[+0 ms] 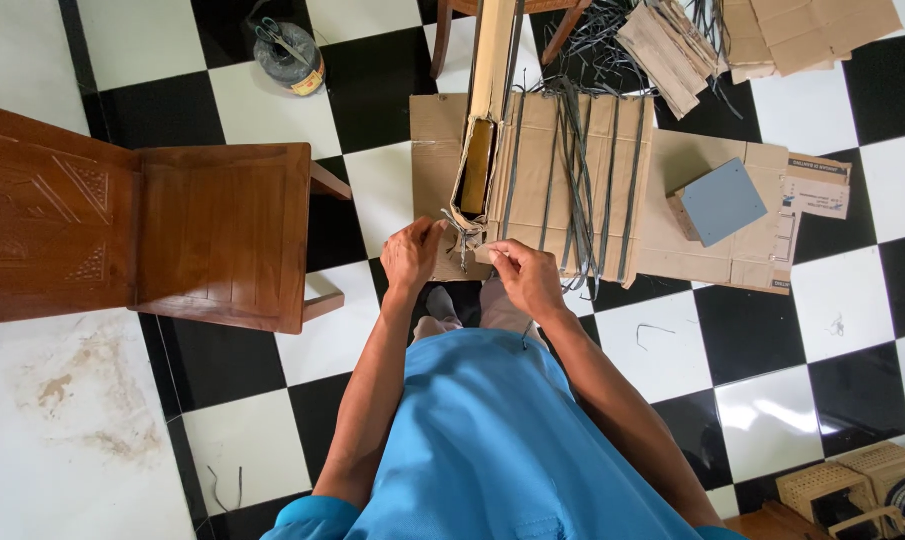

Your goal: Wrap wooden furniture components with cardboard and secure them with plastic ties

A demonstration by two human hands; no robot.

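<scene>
**Two hands at the end of a long cardboard piece**

We see the left hand [410, 255] and the right hand [525, 277] close together, at the near end of a tall, narrow, tan cardboard piece [480, 150] that stands up toward the camera. The left hand is curled shut around the frayed bottom edge of that piece. The right hand pinches its fingers together on some thin grey strands [464, 243] that hang from the same end. The strands are small, so we cannot tell just how they are tied.

Right beside the narrow piece lies a flat brown cardboard sheet [572, 180] with dark grey strips [578, 170] running down it. It rests on more flattened brown cardboard [717, 260] on the black and white checkered floor [672, 350]. A small blue-grey square board [720, 202] lies on that cardboard, to the right.

To the left stands a brown wooden chair [212, 230], well apart from the hands. At the top, near the chair, sits a grey roll of cord [289, 57]. More cardboard pieces [772, 35] lie at the top right. The person wears a blue shirt [492, 440].
</scene>
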